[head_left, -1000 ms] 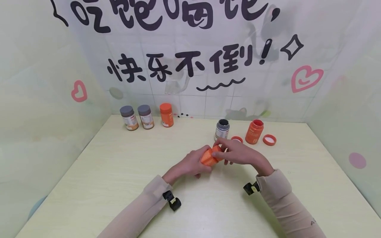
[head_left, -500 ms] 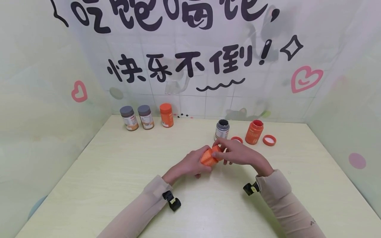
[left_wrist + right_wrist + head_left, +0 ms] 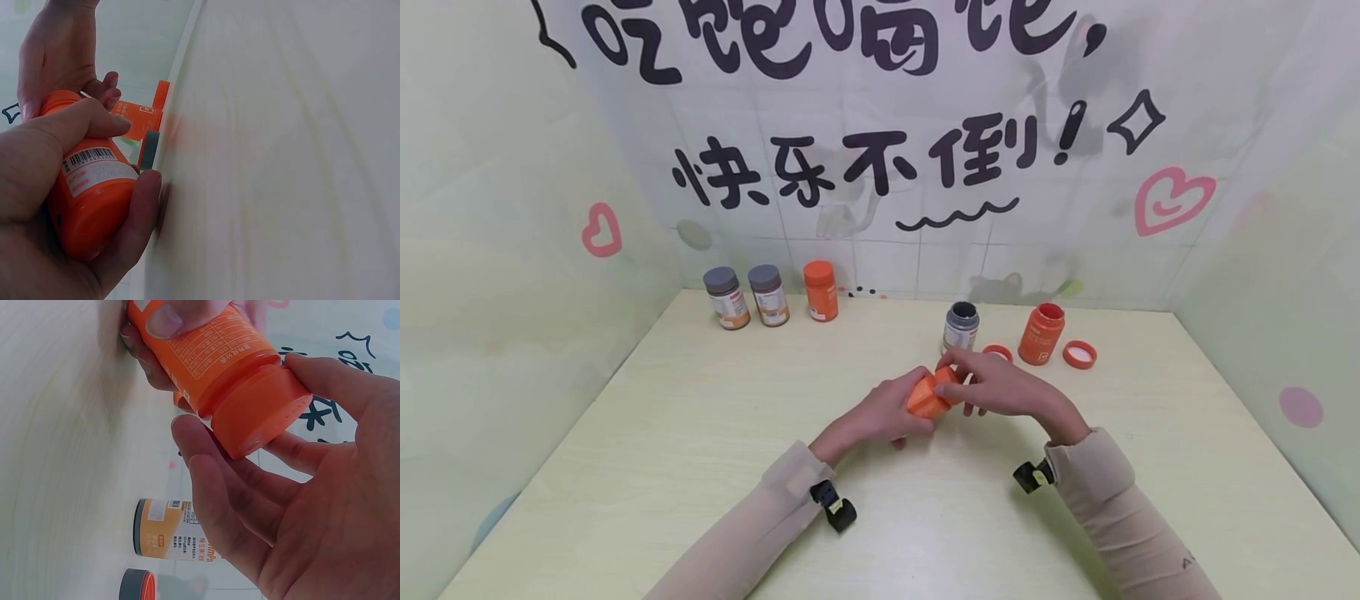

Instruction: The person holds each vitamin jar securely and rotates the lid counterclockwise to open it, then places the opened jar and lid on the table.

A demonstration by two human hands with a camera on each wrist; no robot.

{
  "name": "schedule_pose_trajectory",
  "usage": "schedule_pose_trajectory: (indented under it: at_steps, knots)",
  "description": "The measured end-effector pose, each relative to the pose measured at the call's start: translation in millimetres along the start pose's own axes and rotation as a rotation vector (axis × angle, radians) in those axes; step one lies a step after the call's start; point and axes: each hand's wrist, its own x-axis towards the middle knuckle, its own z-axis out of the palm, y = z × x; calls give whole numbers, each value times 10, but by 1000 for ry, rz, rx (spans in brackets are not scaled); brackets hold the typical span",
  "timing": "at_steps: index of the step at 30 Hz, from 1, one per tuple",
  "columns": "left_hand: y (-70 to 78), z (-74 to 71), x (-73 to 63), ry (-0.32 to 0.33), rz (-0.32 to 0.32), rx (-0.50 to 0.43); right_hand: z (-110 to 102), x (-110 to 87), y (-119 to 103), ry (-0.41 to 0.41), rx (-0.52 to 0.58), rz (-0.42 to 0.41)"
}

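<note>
Within left hand (image 3: 886,408), orange bottle (image 3: 219,362) aslant, cap (image 3: 264,411) up and rightward.

The supplement bottle (image 3: 927,401) lay over the table (image 3: 700,467), between the left hand (image 3: 886,410) and the right hand (image 3: 1003,385). Behind it to the left stood three capped bottles (image 3: 770,302); behind it to the right stood two uncapped bottles (image 3: 1039,337) and lay two screw caps (image 3: 1079,354).
</note>
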Motion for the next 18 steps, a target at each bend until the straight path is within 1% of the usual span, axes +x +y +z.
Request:
schedule_pose_trajectory:
  at_steps: [6, 11, 14, 18]
  knots:
    - [-5, 6, -3, 1, -1, 0, 2, -7, -5, 3, 5, -4]
    - [-6, 11, -9, 5, 11, -4, -2, -16, -16, -1, -4, -2]
    - [1, 11, -13, 3, 14, -10, -6, -27, -29, 5, -27, -11]
    - [5, 7, -15, 4, 16, -16, -4, -39, -59, 39, -80, -49]
